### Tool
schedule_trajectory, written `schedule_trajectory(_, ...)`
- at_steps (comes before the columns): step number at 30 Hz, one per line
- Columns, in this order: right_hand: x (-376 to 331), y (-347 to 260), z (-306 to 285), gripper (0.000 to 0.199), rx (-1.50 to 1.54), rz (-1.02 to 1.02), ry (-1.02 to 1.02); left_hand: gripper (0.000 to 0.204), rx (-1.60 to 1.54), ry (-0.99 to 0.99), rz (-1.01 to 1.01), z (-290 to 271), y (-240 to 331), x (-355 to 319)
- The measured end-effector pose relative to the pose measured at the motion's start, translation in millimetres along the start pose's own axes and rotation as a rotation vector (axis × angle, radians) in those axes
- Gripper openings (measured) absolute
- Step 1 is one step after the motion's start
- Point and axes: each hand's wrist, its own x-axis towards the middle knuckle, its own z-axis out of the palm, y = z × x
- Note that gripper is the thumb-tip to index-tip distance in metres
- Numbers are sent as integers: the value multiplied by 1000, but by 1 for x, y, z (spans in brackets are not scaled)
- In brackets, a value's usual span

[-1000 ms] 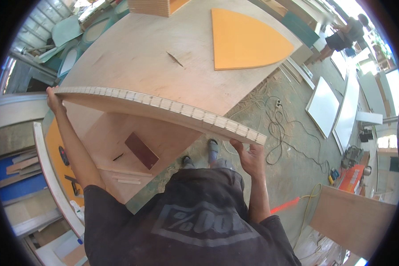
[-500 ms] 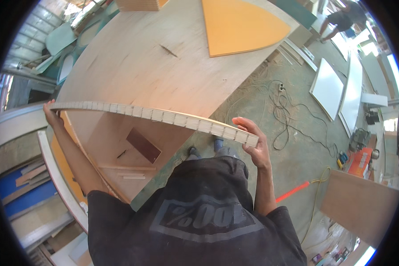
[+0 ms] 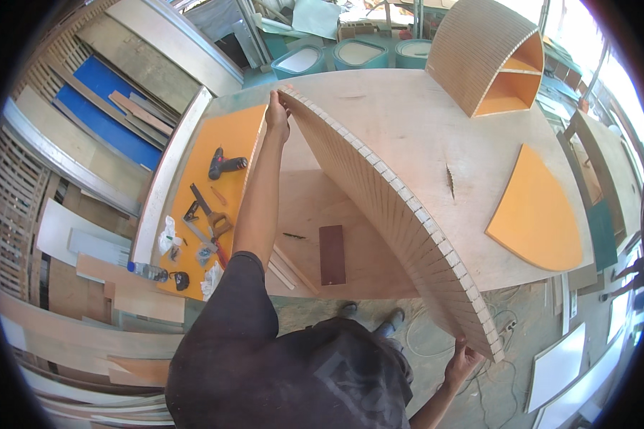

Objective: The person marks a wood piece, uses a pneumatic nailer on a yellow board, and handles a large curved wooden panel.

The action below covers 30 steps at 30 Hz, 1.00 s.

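Observation:
A long, curved wooden panel (image 3: pixel 379 207), its face scored with many parallel slits, stands on edge between my hands. It slants from the far left of the worktable (image 3: pixel 390 114) to beyond the table's near edge. My left hand (image 3: pixel 278 120) is closed on the far end, with the arm stretched out over the table. My right hand (image 3: pixel 463 363) grips the near end low down, off the table's front. Under the panel's left side, a dark red-brown rectangular board (image 3: pixel 332 255) lies on the table, beside thin wood strips (image 3: pixel 293 270).
An orange board (image 3: pixel 207 154) at left carries a cordless drill (image 3: pixel 226 165), a handsaw (image 3: pixel 215 217) and a water bottle (image 3: pixel 147 271). A slit-covered curved cabinet (image 3: pixel 479 64) stands far right, near an orange curved-edged panel (image 3: pixel 540 214). Cables (image 3: pixel 483 400) lie on the floor.
My view has swung left. The panel, seen mostly along its edge before, now slants away with its slit face showing. Both hands keep hold of its ends.

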Motion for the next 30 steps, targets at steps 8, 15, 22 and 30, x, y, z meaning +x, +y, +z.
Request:
schedule_trajectory(8,0,-6,7,63,-41,-25,134,68,120,105,-157,21,-57,19)
schedule_trajectory(15,11,-2,30,36,192,-22,50,72,49,-130,-170,-73,-108,53)
schedule_trajectory(22,-15,20,-4,33,457,30,266,79,74,-275,117,42,-37,10)
schedule_trajectory(30,-16,76,8,45,920,39,311,72,671,47,537,153,227,-20)
